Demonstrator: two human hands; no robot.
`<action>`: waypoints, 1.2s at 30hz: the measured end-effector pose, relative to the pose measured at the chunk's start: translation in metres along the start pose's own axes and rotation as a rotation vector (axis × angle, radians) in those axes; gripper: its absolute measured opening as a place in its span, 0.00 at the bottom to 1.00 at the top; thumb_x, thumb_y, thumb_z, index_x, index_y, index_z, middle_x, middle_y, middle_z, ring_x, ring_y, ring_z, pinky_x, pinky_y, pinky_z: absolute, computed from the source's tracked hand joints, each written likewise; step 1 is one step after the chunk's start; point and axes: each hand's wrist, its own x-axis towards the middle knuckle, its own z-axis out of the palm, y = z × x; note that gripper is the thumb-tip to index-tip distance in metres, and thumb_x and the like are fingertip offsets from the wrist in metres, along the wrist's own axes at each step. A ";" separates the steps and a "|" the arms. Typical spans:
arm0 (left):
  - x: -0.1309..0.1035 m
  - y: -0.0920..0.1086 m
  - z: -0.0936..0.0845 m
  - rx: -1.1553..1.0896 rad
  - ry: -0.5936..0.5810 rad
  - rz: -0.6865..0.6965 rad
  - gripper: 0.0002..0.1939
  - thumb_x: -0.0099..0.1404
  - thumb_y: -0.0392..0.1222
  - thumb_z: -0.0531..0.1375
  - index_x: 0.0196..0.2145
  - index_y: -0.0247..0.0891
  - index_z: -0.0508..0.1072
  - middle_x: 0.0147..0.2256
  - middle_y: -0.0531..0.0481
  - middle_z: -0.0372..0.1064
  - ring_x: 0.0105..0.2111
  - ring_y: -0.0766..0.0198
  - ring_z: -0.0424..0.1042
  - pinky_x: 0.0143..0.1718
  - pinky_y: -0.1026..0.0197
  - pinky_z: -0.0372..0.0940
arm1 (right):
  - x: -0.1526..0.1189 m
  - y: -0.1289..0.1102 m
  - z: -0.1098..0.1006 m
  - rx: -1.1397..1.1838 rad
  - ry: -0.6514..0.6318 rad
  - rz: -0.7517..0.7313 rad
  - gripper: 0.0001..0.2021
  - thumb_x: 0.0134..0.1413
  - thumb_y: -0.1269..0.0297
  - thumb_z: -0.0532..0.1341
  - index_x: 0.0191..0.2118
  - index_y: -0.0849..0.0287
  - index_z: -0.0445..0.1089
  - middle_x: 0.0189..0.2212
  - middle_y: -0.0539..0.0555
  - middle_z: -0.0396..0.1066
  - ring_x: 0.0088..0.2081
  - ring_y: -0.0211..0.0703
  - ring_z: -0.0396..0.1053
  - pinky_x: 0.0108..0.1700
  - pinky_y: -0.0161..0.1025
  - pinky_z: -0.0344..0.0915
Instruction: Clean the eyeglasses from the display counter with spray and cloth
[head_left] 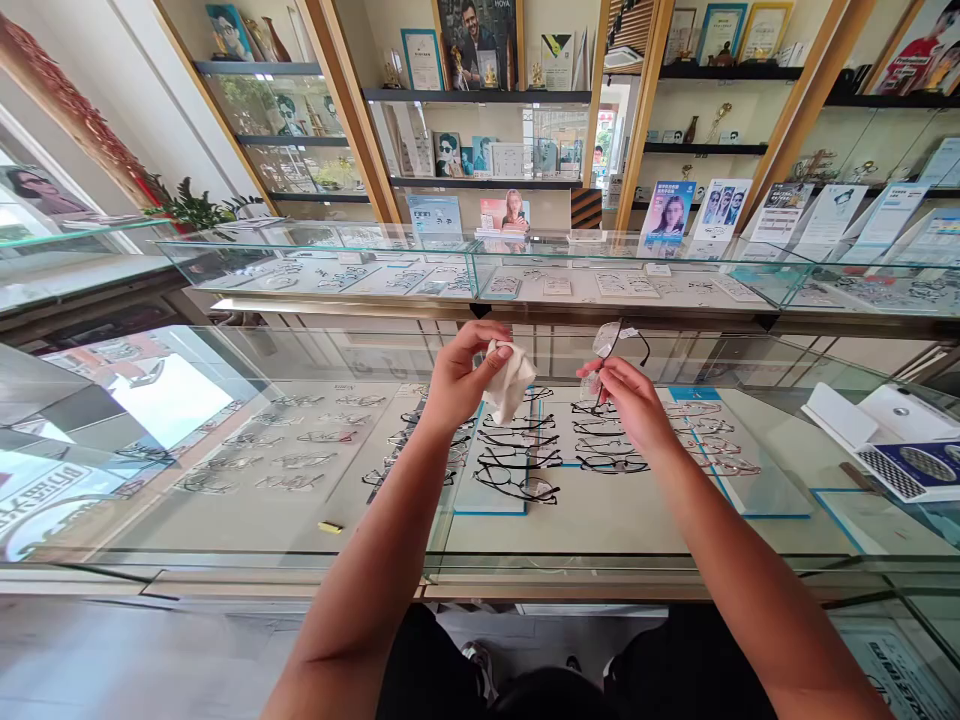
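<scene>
Pinched in my left hand (466,372) is a crumpled whitish cloth (511,385), which hangs from the fingers. My right hand (634,398) grips a pair of eyeglasses (607,340) with clear lenses and dark temples, held up on edge; a small white tag shows on one temple. Cloth and eyeglasses are apart. Both hands are above the glass counter, over rows of dark eyeglass frames (517,480) on a blue-edged tray. Another row of dark frames (611,463) lies below my right hand.
The glass display counter (390,565) spans the view in front of me. Thin-rimmed frames (289,482) lie at the left, reddish ones (731,465) at the right. A white box (911,440) stands on the right. Behind is a second glass case (472,270) with cards on top.
</scene>
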 end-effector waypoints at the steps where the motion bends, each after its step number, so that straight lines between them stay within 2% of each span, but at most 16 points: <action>1: 0.000 0.002 0.003 -0.049 -0.029 -0.021 0.13 0.71 0.57 0.73 0.41 0.46 0.83 0.40 0.47 0.77 0.40 0.58 0.76 0.40 0.55 0.71 | 0.000 -0.002 0.000 0.003 -0.004 0.003 0.19 0.65 0.38 0.69 0.45 0.50 0.81 0.48 0.55 0.84 0.39 0.46 0.70 0.40 0.43 0.65; 2: -0.001 0.003 0.006 -0.099 -0.049 -0.049 0.15 0.70 0.58 0.73 0.41 0.46 0.82 0.35 0.49 0.75 0.33 0.61 0.73 0.34 0.57 0.68 | 0.000 -0.004 0.000 0.007 -0.009 0.008 0.19 0.65 0.38 0.70 0.44 0.49 0.81 0.48 0.55 0.84 0.39 0.46 0.70 0.40 0.44 0.65; 4: -0.002 0.007 0.012 -0.186 -0.062 -0.106 0.19 0.68 0.60 0.75 0.40 0.45 0.79 0.29 0.52 0.72 0.26 0.65 0.67 0.27 0.60 0.61 | -0.001 -0.009 0.000 0.015 -0.024 0.020 0.19 0.64 0.38 0.71 0.43 0.49 0.81 0.47 0.55 0.85 0.38 0.46 0.70 0.40 0.44 0.65; 9: 0.007 0.016 0.024 -0.311 -0.055 -0.203 0.25 0.62 0.58 0.80 0.34 0.43 0.70 0.28 0.55 0.71 0.25 0.68 0.66 0.24 0.63 0.59 | -0.001 -0.029 0.000 0.027 -0.079 0.024 0.18 0.64 0.40 0.71 0.43 0.49 0.82 0.45 0.54 0.85 0.38 0.46 0.69 0.40 0.45 0.64; 15: 0.054 0.035 0.029 -0.236 -0.028 -0.243 0.21 0.67 0.47 0.75 0.32 0.43 0.65 0.25 0.56 0.61 0.21 0.70 0.57 0.21 0.62 0.50 | 0.020 -0.079 0.009 -0.004 -0.146 -0.047 0.14 0.66 0.44 0.71 0.42 0.49 0.82 0.44 0.53 0.83 0.39 0.46 0.71 0.40 0.45 0.65; 18: 0.075 0.048 0.032 -0.215 0.011 -0.246 0.19 0.70 0.44 0.71 0.34 0.43 0.62 0.25 0.56 0.62 0.20 0.71 0.57 0.21 0.63 0.49 | 0.036 -0.104 0.020 0.010 -0.164 -0.108 0.12 0.68 0.48 0.70 0.41 0.49 0.82 0.45 0.52 0.83 0.43 0.46 0.73 0.40 0.44 0.66; 20: 0.081 0.055 0.034 -0.216 0.028 -0.235 0.18 0.70 0.44 0.70 0.36 0.44 0.62 0.25 0.57 0.65 0.19 0.72 0.57 0.20 0.63 0.48 | 0.044 -0.116 0.027 0.030 -0.162 -0.148 0.10 0.69 0.50 0.70 0.42 0.49 0.82 0.46 0.52 0.82 0.47 0.47 0.75 0.43 0.44 0.69; 24: 0.075 0.065 0.038 -0.179 -0.060 -0.183 0.19 0.69 0.47 0.71 0.38 0.46 0.63 0.25 0.58 0.67 0.20 0.71 0.60 0.21 0.63 0.50 | 0.049 -0.127 0.038 0.198 -0.179 -0.150 0.10 0.67 0.49 0.71 0.42 0.48 0.81 0.46 0.53 0.81 0.54 0.50 0.76 0.49 0.46 0.76; 27: 0.066 0.067 0.041 -0.108 -0.119 -0.121 0.18 0.69 0.48 0.71 0.38 0.46 0.63 0.26 0.57 0.69 0.21 0.70 0.62 0.21 0.62 0.51 | 0.047 -0.129 0.039 0.303 -0.168 -0.098 0.11 0.65 0.48 0.72 0.43 0.47 0.80 0.45 0.54 0.81 0.56 0.51 0.77 0.45 0.45 0.79; 31: 0.056 0.070 0.045 0.028 -0.133 -0.038 0.14 0.71 0.45 0.68 0.40 0.46 0.64 0.28 0.56 0.72 0.22 0.68 0.63 0.23 0.60 0.54 | 0.045 -0.127 0.037 0.325 -0.063 -0.084 0.11 0.63 0.48 0.73 0.43 0.47 0.80 0.48 0.54 0.80 0.59 0.52 0.76 0.43 0.44 0.81; 36: 0.052 0.074 0.049 0.065 -0.193 0.014 0.12 0.73 0.45 0.67 0.40 0.45 0.64 0.32 0.53 0.77 0.28 0.66 0.70 0.31 0.59 0.64 | 0.050 -0.117 0.034 0.351 -0.013 -0.051 0.14 0.58 0.48 0.77 0.41 0.48 0.80 0.47 0.53 0.82 0.55 0.51 0.79 0.51 0.48 0.83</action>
